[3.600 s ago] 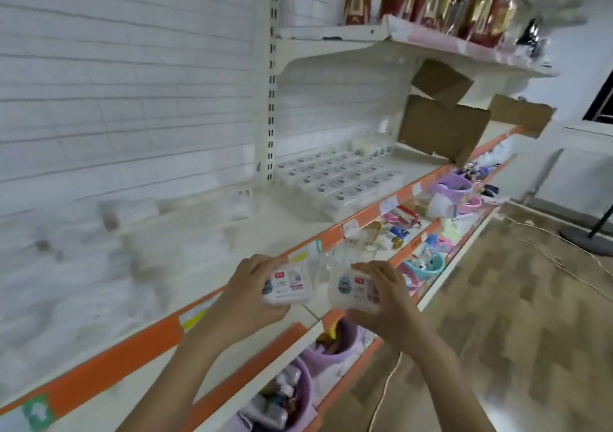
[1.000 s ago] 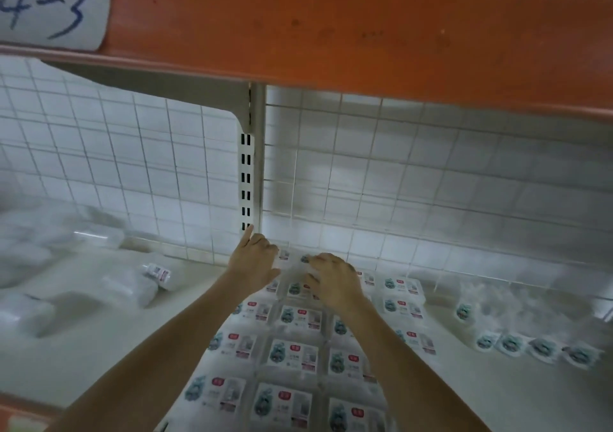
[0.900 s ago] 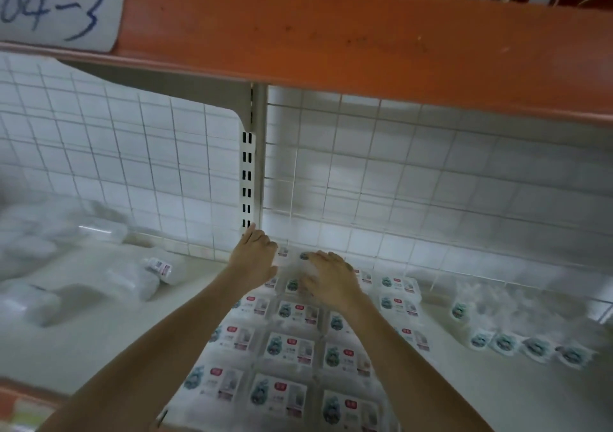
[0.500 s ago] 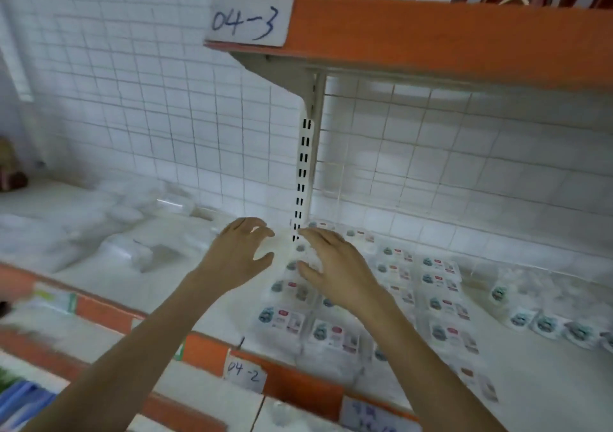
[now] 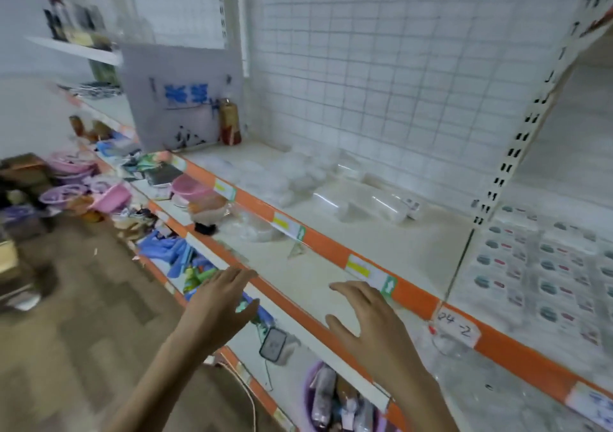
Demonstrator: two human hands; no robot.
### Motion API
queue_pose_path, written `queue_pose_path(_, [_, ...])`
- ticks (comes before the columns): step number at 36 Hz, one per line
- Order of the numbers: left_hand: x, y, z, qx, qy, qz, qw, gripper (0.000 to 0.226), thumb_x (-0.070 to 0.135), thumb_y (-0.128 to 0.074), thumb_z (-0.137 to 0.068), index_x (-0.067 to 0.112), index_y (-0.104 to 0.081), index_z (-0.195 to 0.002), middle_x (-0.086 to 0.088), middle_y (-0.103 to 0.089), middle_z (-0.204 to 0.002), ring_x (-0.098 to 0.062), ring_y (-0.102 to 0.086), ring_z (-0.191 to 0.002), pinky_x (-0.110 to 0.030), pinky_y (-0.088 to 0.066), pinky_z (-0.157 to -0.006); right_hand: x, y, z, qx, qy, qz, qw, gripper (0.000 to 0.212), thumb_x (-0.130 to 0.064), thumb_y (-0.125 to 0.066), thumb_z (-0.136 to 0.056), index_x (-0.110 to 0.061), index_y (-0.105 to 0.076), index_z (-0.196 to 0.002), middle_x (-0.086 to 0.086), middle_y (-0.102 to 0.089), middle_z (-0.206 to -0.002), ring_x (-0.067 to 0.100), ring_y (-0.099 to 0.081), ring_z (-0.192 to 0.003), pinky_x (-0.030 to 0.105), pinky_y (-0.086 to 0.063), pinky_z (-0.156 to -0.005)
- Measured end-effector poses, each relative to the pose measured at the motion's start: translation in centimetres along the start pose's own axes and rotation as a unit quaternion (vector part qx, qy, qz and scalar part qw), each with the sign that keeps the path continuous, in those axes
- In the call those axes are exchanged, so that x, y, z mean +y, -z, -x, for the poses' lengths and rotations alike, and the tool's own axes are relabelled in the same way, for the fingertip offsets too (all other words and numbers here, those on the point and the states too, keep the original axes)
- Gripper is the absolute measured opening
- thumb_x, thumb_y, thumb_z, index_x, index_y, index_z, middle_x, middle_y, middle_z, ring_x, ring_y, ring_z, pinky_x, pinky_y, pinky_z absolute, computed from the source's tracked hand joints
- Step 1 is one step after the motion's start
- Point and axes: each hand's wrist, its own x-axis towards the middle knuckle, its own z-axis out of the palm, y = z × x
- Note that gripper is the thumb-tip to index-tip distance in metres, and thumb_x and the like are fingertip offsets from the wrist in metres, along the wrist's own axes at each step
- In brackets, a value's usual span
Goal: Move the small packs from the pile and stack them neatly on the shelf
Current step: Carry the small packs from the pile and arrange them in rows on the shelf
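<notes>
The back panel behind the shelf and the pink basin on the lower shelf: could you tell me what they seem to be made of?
Back panel: probably white-coated metal wire, given its thin crossing grid lines. Pink basin: likely plastic, judging by its uniform, smooth pastel colour.

Shelf (image 5: 381, 242): small packs (image 5: 544, 266) in rows (right); clear tubs (image 5: 368, 199).

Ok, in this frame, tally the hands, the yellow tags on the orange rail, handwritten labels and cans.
Hands: 2 (left hand, right hand, both empty)
Yellow tags: 3
Handwritten label: 1
Can: 1
Total: 7
</notes>
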Motion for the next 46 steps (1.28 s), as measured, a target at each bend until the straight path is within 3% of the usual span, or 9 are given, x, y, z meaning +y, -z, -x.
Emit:
queue_pose_path(14, [-8.0, 0.9, 3.3, -0.016, 0.041, 0.024, 0.999, 0.033, 0.044, -0.057, -0.072, 0.023, -0.067, -0.096, 0.007, -0.067, -0.085, -0.013, -0.066, -0.072, -0.025, -0.052, -0.056, -3.7, -5.5, -3.4, -0.043, -0.047, -0.019, 0.998, 0.038, -0.040, -0.049, -0.092, -0.038, -0.042, -0.129, -0.030, -0.033, -0.119, -0.008, -0.033, -0.119, 0.008, -0.029, -0.086])
queue_pose_path(17, [-8.9, 0.2, 1.6, -0.020, 0.034, 0.053, 0.998, 0.034, 0.031, -0.077, -0.071, 0.023, -0.066, -0.102, 0.007, -0.067, -0.095, -0.012, -0.066, -0.083, -0.024, -0.052, -0.065, -2.7, -5.0, -5.3, -0.019, -0.052, -0.019, 0.998, 0.035, -0.039, -0.052, -0.091, -0.039, -0.044, -0.125, -0.031, -0.035, -0.119, -0.009, -0.035, -0.117, 0.009, -0.031, -0.085])
queue_pose_path(20, [-9.3, -0.2, -1.0, -0.022, 0.026, 0.078, 0.996, 0.036, 0.032, -0.068, -0.081, 0.024, -0.062, -0.115, 0.007, -0.063, -0.112, -0.011, -0.060, -0.100, -0.023, -0.046, -0.081, -1.4, -4.2, -7.9, 0.013, -0.064, -0.019, 0.998, 0.031, -0.038, -0.056, -0.089, -0.040, -0.047, -0.119, -0.033, -0.038, -0.115, -0.008, -0.039, -0.112, 0.008, -0.030, -0.085])
queue_pose_path(24, [-9.6, -1.1, -6.3, -0.023, -0.015, 0.098, 0.995, 0.038, 0.037, -0.057, -0.088, 0.027, -0.054, -0.124, 0.010, -0.055, -0.121, -0.007, -0.052, -0.108, -0.018, -0.040, -0.087, 1.2, -2.7, -11.7, 0.078, -0.073, -0.006, 0.994, 0.039, -0.047, -0.053, -0.084, -0.030, -0.054, -0.120, -0.022, -0.047, -0.115, -0.001, -0.046, -0.111, 0.010, -0.031, -0.086])
queue_pose_path(29, [-8.7, -1.9, -14.2, -0.038, -0.083, 0.088, 0.992, 0.041, 0.044, -0.047, -0.091, 0.029, -0.047, -0.129, 0.013, -0.049, -0.126, -0.006, -0.046, -0.114, -0.018, -0.037, -0.090, 5.0, -0.1, -15.4, 0.132, -0.133, 0.032, 0.982, 0.037, -0.031, -0.060, -0.087, -0.027, -0.054, -0.123, -0.015, -0.048, -0.119, 0.007, -0.046, -0.116, 0.023, -0.037, -0.090])
queue_pose_path(33, [-7.6, -3.4, -20.7, -0.075, -0.181, 0.083, 0.977, 0.064, 0.061, -0.027, -0.078, 0.027, -0.048, -0.128, 0.007, -0.052, -0.122, -0.010, -0.048, -0.113, -0.018, -0.037, -0.088, 9.1, 1.8, -17.2, 0.137, -0.233, 0.063, 0.961, 0.041, -0.028, -0.056, -0.090, -0.025, -0.048, -0.130, -0.006, -0.046, -0.134, 0.015, -0.038, -0.126, 0.033, -0.037, -0.098])
queue_pose_path(37, [-5.4, -5.8, -26.1, -0.111, -0.243, 0.092, 0.959, 0.055, 0.042, -0.055, -0.086, 0.025, -0.039, -0.136, 0.002, -0.043, -0.132, -0.016, -0.041, -0.122, -0.027, -0.039, -0.097, 12.4, 3.0, -18.8, 0.130, -0.317, 0.088, 0.935, 0.049, -0.025, -0.053, -0.092, -0.017, -0.038, -0.138, 0.003, -0.039, -0.142, 0.024, -0.030, -0.130, 0.036, -0.033, -0.102])
queue_pose_path(43, [-2.4, -8.4, -31.5, -0.185, -0.296, 0.064, 0.935, 0.083, 0.038, -0.064, -0.082, 0.019, -0.015, -0.146, -0.005, -0.018, -0.150, -0.021, -0.028, -0.135, -0.031, -0.031, -0.107, 14.7, 2.6, -20.8, 0.076, -0.353, 0.102, 0.927, 0.060, -0.033, -0.055, -0.090, -0.018, -0.030, -0.142, 0.006, -0.034, -0.143, 0.027, -0.026, -0.132, 0.035, -0.030, -0.105])
queue_pose_path(46, [-1.4, -9.3, -33.8, -0.209, -0.311, 0.079, 0.924, 0.081, 0.036, -0.066, -0.081, 0.016, -0.019, -0.144, -0.004, -0.024, -0.146, -0.021, -0.032, -0.131, -0.034, -0.033, -0.104, 15.1, 2.0, -21.6, 0.068, -0.369, 0.143, 0.916, 0.064, -0.040, -0.059, -0.087, -0.018, -0.031, -0.140, 0.009, -0.032, -0.143, 0.030, -0.025, -0.132, 0.038, -0.031, -0.104])
